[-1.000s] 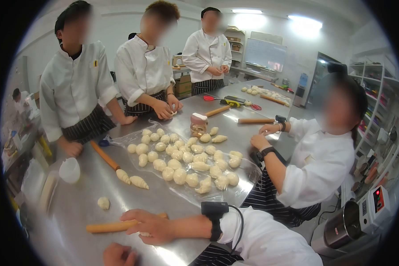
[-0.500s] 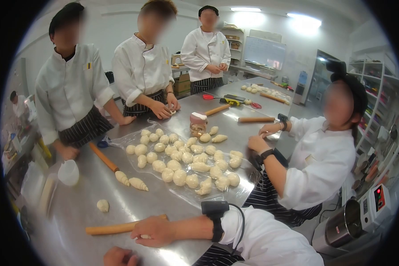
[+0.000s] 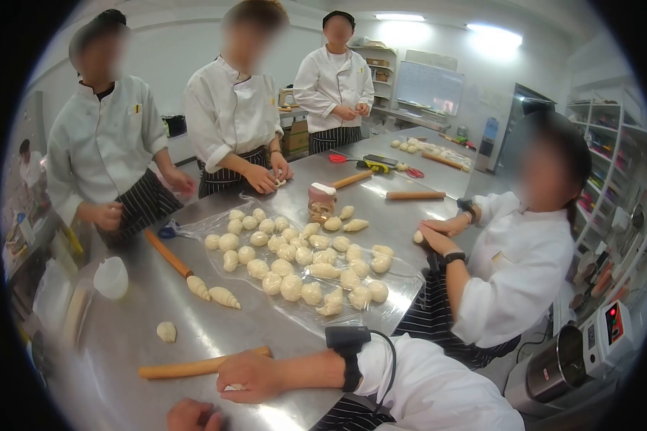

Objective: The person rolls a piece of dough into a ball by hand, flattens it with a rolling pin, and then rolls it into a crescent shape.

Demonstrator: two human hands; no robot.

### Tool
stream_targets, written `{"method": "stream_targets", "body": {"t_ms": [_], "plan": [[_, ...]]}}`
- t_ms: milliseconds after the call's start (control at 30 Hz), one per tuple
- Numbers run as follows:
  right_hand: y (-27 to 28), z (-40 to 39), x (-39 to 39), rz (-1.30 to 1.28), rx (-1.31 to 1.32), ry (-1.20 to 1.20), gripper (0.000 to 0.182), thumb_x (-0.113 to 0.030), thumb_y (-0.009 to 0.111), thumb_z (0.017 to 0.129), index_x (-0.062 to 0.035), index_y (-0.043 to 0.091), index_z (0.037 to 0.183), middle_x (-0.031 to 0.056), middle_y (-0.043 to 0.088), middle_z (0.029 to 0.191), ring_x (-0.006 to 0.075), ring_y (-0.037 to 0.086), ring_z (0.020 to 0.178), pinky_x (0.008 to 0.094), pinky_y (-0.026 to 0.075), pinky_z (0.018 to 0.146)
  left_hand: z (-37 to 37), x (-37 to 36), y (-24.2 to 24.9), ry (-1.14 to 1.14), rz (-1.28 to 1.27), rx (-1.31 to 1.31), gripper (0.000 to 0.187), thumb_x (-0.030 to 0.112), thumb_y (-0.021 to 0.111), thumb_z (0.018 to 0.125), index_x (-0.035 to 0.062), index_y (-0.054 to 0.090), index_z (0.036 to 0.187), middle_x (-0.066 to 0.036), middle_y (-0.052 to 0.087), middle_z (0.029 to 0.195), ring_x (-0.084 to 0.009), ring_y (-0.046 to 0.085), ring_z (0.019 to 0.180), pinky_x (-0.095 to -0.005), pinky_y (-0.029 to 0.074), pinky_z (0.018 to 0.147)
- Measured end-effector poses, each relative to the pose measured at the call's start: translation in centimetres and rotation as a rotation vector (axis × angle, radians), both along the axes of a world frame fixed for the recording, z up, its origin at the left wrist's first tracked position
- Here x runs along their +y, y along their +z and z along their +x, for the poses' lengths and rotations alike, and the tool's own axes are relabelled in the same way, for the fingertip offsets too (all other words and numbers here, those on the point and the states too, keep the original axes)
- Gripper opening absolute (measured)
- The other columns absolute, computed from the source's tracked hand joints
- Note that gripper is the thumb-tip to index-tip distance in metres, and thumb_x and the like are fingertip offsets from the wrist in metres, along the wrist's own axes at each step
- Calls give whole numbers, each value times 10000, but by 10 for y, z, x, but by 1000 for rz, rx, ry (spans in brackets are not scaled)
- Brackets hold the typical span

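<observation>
My right hand (image 3: 248, 375) lies palm-down on the steel table (image 3: 216, 327), fingers curled over a small dough piece (image 3: 233, 388) that peeks out beneath it. It sits just in front of the right end of a wooden rolling pin (image 3: 194, 368). A black device is strapped to that wrist. My left hand (image 3: 190, 415) shows only partly at the bottom edge, close to the table; its fingers are hidden. A loose dough ball (image 3: 167, 331) lies to the left of the pin.
A plastic sheet (image 3: 395, 284) holds several dough balls, with two shaped rolls (image 3: 212, 292) and a second rolling pin (image 3: 169, 253) beside it. A white cup (image 3: 111, 276) stands at the left. Three people stand across the table; another sits at the right, hands on dough (image 3: 418, 236).
My right hand slid rightward off the rolling pin onto the dough piece. The person at the far left lifted both hands off the table. The seated person drew their hands closer together.
</observation>
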State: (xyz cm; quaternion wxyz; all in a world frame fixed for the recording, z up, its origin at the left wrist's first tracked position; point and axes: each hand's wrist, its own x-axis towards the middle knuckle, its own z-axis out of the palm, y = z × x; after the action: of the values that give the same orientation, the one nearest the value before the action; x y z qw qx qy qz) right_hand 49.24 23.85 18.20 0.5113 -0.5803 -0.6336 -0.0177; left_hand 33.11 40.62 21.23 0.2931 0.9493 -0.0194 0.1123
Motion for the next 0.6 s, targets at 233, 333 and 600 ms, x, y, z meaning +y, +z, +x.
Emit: {"method": "stream_targets", "body": {"t_ms": [233, 333, 600], "plan": [[-4, 2, 1, 24, -23, -7, 151, -135, 674, 748, -70, 539, 722, 77, 537, 691, 290, 552, 668, 392, 417, 569, 1, 7, -10, -38, 23, -49, 124, 140, 609, 817, 19, 632, 825, -184, 610, 791, -375, 589, 750, -426, 470, 682], [-4, 2, 1, 31, -33, -18, 163, -134, 677, 748, -73, 530, 713, 72, 525, 691, 282, 543, 668, 388, 410, 568, 0, 6, -6, -55, 19, -24, 128, 140, 604, 818, 15, 616, 794, -187, 609, 782, -381, 587, 743, -431, 468, 677], [-4, 4, 2, 19, 28, -32, 151, -131, 675, 761, -73, 538, 736, 59, 513, 756, 264, 533, 691, 374, 415, 589, -1, 4, -4, 22, -5, 2, 179, 166, 607, 811, 0, 586, 747, -200, 595, 725, -395, 575, 697, -457, 454, 643]]}}
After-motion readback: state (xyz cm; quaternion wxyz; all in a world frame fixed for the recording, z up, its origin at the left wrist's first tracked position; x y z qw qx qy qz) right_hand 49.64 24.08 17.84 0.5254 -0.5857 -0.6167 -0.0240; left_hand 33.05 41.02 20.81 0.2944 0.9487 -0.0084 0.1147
